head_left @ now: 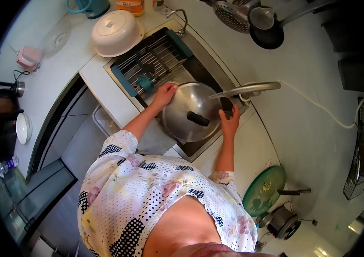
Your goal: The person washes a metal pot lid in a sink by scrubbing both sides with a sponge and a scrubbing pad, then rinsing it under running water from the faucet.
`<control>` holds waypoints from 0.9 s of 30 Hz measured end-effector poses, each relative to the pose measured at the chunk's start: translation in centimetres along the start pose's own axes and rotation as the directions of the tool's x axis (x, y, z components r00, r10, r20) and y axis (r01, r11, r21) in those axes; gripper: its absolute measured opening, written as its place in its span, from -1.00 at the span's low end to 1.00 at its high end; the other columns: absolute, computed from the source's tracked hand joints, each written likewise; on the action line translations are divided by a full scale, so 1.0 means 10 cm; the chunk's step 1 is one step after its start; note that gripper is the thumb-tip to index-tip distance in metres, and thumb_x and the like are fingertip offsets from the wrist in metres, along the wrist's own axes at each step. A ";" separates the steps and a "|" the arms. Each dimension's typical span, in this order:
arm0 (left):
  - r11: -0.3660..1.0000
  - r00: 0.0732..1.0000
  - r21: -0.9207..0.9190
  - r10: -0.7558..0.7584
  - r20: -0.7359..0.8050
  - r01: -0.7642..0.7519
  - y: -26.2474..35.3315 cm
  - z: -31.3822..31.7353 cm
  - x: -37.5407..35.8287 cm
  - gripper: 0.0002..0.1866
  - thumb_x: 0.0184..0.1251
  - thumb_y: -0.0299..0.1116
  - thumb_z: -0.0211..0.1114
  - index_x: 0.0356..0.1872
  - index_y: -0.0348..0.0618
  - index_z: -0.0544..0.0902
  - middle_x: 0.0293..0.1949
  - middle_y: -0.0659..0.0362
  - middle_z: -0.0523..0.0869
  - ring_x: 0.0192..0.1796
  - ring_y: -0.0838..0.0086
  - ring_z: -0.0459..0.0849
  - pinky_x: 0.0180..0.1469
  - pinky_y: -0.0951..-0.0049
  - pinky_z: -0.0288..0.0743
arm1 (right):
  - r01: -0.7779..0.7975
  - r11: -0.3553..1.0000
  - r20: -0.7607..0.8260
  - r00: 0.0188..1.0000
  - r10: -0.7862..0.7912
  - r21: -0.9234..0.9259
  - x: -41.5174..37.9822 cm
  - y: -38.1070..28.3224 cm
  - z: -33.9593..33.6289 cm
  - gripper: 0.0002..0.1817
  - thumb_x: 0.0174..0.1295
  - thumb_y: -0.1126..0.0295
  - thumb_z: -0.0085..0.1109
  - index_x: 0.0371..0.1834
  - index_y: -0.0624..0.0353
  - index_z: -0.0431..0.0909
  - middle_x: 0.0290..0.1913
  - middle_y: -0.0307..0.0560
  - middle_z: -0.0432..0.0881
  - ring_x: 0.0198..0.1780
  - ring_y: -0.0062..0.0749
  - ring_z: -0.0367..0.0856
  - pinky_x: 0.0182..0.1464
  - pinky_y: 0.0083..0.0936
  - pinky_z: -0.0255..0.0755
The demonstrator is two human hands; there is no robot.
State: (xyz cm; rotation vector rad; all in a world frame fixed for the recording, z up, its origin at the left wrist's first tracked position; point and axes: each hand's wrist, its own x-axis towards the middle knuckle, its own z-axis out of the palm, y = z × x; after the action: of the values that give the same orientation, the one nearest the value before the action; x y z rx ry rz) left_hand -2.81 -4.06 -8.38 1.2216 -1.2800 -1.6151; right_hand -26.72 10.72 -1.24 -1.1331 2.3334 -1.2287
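Note:
A round metal pot lid (177, 103) with a black handle (198, 119) lies over the sink (199, 147), its outer side facing up. My left hand (164, 94) grips the lid's upper left rim, the thumb side on top. Beside the opposite rim is my right hand (230, 121), its thumb and fingers apart, the thumb tip close to the lid's edge. The faucet spout (250, 88) reaches over the lid from the right, its tip above the metal.
A rack with teal ends (182, 44) spans the sink's far part, holding a small teal item (145, 82). An upturned pale basin (116, 34) stands at the back left. On the right counter lies a green cutting board (257, 201) with a knife (293, 192). Ladles and strainers (231, 16) hang on the wall.

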 end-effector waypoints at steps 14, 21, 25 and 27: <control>0.647 0.909 0.718 0.414 -0.048 -0.257 -0.19 -0.65 1.04 -0.70 0.19 -0.24 0.22 -0.06 -0.07 0.61 -0.19 -0.04 0.64 -0.09 0.03 0.59 -0.04 0.12 0.45 | -0.645 0.246 0.534 0.749 0.393 0.723 -0.45 0.49 0.22 -0.59 0.22 0.33 0.15 0.10 0.25 0.38 0.00 -0.01 0.53 -0.02 -0.21 0.53 0.04 -0.23 0.45; 0.213 0.934 0.934 0.281 0.222 -0.286 -0.93 -1.15 1.64 -0.80 0.01 -0.43 0.22 -0.28 -0.15 0.64 -0.36 -0.06 0.62 -0.20 0.08 0.59 -0.03 0.13 0.41 | -0.584 0.070 0.508 0.752 0.420 0.809 -0.52 0.57 0.16 -0.53 0.25 0.26 0.14 0.16 0.27 0.33 0.08 0.04 0.49 0.07 -0.13 0.49 0.13 -0.17 0.39; 0.386 0.867 0.856 0.480 0.133 -0.345 -0.66 -1.07 1.58 -0.79 -0.03 -0.49 0.26 -0.29 -0.17 0.64 -0.37 -0.02 0.63 -0.25 0.11 0.59 -0.08 0.18 0.43 | -0.571 0.075 0.501 0.770 0.396 0.817 -0.50 0.51 0.15 -0.52 0.25 0.26 0.14 0.16 0.27 0.33 0.08 0.01 0.50 0.08 -0.16 0.49 0.14 -0.20 0.39; 0.585 0.854 0.701 0.516 0.066 -0.408 -0.06 -0.77 1.31 -0.78 -0.03 -0.49 0.30 -0.27 -0.18 0.64 -0.34 -0.01 0.63 -0.24 0.15 0.60 -0.10 0.27 0.46 | -0.559 0.146 0.465 0.785 0.410 0.816 -0.48 0.52 0.18 -0.53 0.25 0.26 0.13 0.15 0.27 0.33 0.06 0.01 0.51 0.05 -0.18 0.51 0.11 -0.21 0.41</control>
State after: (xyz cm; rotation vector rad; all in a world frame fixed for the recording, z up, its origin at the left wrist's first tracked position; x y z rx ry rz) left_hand 0.87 -18.29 -12.45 1.2295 -2.0078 -0.6282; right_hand -25.27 14.98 -6.94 0.0313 1.1618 -1.7043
